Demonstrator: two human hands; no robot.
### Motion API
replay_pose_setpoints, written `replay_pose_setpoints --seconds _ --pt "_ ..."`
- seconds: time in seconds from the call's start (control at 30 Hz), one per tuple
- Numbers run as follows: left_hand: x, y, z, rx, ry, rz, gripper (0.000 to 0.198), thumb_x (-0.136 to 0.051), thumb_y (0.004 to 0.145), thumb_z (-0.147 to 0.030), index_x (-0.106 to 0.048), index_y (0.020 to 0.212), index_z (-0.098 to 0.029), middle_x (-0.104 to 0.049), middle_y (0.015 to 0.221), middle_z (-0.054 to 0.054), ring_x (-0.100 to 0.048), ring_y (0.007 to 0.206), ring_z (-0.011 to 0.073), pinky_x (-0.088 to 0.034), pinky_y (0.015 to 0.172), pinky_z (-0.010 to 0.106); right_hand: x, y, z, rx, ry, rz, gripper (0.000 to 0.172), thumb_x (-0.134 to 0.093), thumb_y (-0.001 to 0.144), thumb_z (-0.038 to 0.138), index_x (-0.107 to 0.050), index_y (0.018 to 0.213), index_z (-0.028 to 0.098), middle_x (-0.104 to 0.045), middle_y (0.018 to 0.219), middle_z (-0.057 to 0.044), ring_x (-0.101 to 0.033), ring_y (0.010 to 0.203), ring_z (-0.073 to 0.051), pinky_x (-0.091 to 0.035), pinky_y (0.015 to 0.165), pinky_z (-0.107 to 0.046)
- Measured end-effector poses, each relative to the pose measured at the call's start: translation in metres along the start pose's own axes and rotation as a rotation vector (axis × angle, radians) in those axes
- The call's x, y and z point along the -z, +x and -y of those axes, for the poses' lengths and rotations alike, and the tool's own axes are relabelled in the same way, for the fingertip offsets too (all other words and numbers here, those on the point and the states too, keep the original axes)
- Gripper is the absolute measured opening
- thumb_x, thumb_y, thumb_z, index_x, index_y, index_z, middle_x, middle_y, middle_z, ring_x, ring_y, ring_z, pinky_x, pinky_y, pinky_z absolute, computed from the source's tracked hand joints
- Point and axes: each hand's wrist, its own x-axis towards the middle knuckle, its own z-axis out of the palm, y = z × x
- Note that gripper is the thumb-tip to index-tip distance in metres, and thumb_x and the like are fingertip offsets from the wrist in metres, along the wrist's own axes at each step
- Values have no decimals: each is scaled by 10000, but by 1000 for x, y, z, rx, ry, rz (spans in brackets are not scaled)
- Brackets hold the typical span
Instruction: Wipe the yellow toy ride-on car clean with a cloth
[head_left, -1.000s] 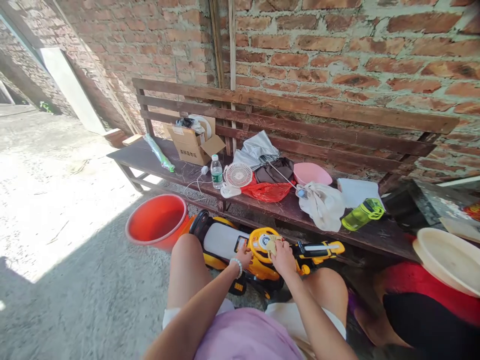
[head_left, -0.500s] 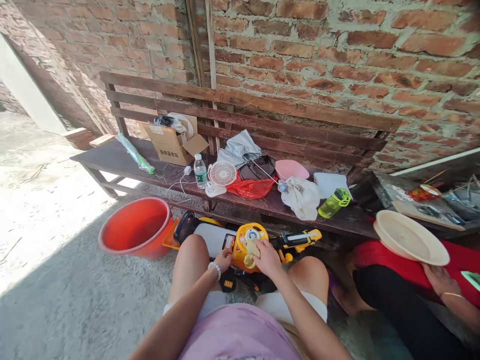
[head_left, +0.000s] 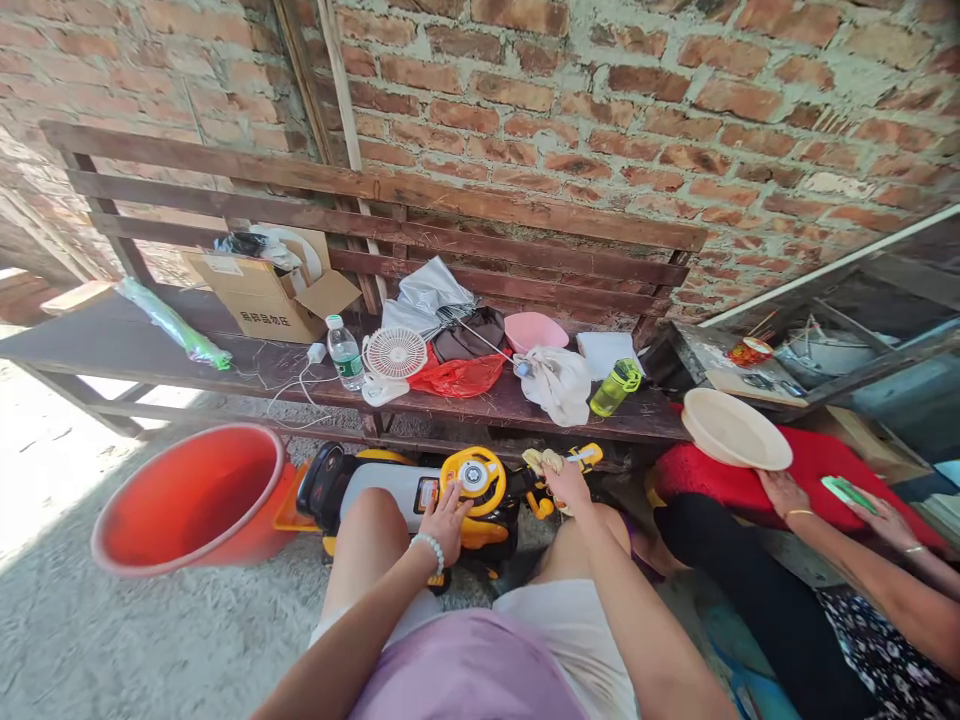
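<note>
From the head camera, the person's left hand (head_left: 445, 520) lies open on the yellow-and-white toy ride-on car (head_left: 390, 490), with its fingers spread beside the yellow steering wheel (head_left: 474, 478), and a white bead bracelet (head_left: 427, 548) sits on that wrist. The right hand (head_left: 568, 487) is closed around a crumpled yellow cloth (head_left: 541, 461), holding it just above the front of the toy and not clearly touching it. The toy stands on the concrete floor (head_left: 187, 640) against the person's knees, below the front edge of a dark wooden bench (head_left: 97, 340). An open, spread left hand gives the toy steady support, while a bunched cloth can reach the tight spots around the wheel. The knees crowd the toy's near side, and the orange tub (head_left: 187, 500) sits just beside its rear. On the bench are a cardboard box (head_left: 262, 300), a water bottle (head_left: 345, 355), a small white fan (head_left: 395, 353), a red plastic bag (head_left: 457, 377), a pink bowl (head_left: 525, 332), and a green bottle (head_left: 615, 387). To the right, a seated co-worker's hand (head_left: 780, 490) holds a pale plate (head_left: 735, 430) over a red cloth (head_left: 810, 465).
</note>
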Motion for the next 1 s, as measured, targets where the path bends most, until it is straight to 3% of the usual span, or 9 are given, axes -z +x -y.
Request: replay_pose_setpoints --seconds 0.17,0.27,0.4,0.53,0.67,0.73,0.87,1.0 --pt "10 -3 6 -2 4 68 776 -472 794 -94 -445 1560 -214 -23 1757 65 -26 1619 284 -278 1234 613 17 21 4 -8 -312 -95 321 -568 957 375 -637 1244 248 -559 1359 -123 -593 1130 -249 -496 864 -326" --pt "10 -4 6 26 8 78 785 -461 794 -90 -432 1567 -222 -13 1758 57 -16 1619 270 -298 1238 581 29 38 -18 -122 -392 -102 356 -561 966 331 -598 1317 282 -516 1388 -125 -539 1228 -292 -500 892 -362" --pt "8 -4 4 29 17 98 837 -477 764 -96 -407 1587 -233 10 1755 45 -16 1617 290 -303 1232 588 40 57 -51 -255 -341 -77 469 -502 997 368 -499 1464 329 -486 1421 -146 -582 1187 -303 -508 892 -391" --pt "5 -5 2 46 94 72 892 -491 746 -75 -358 1615 -228 15 1748 77 2 1615 284 -307 1225 578 26 48 -38 -169 -274 -24 478 -536 968 355 -532 1445 316 -500 1442 -141 -637 1113 -271 -506 929 -376" --pt "-4 -4 3 50 105 24 859 -481 785 -75 -350 1622 -212 15 1745 92 12 1611 279 -314 1236 509 -8 14 -1 -41 -98 -38 456 -529 960 340 -567 1409 270 -528 1423 -118 -672 1046 -207 -501 949 -313" --pt "-7 -3 5 44 99 7 832 -468 805 -74 -358 1619 -203 17 1745 91 16 1611 277 -319 1237 488 -23 1 7 -78 -4 -62 475 -493 971 342 -536 1441 288 -548 1395 -97 -683 1029 -193 -509 933 -297" --pt "-9 -3 7 9 90 -5 796 -439 821 -50 -391 1603 -188 9 1745 89 9 1614 278 -341 1229 476 -29 -3 -5 -160 125 -75 505 -476 983 357 -496 1480 274 -598 1318 -93 -676 1089 -205 -505 945 -286" --pt "-6 -4 3 0 103 -8 771 -421 833 -44 -407 1594 -169 -24 1745 108 -7 1614 291 -372 1209 479 -7 12 -35 -305 103 -133 520 -486 988 361 -470 1501 280 -571 1373 -118 -682 1100 -219 -504 951 -310"
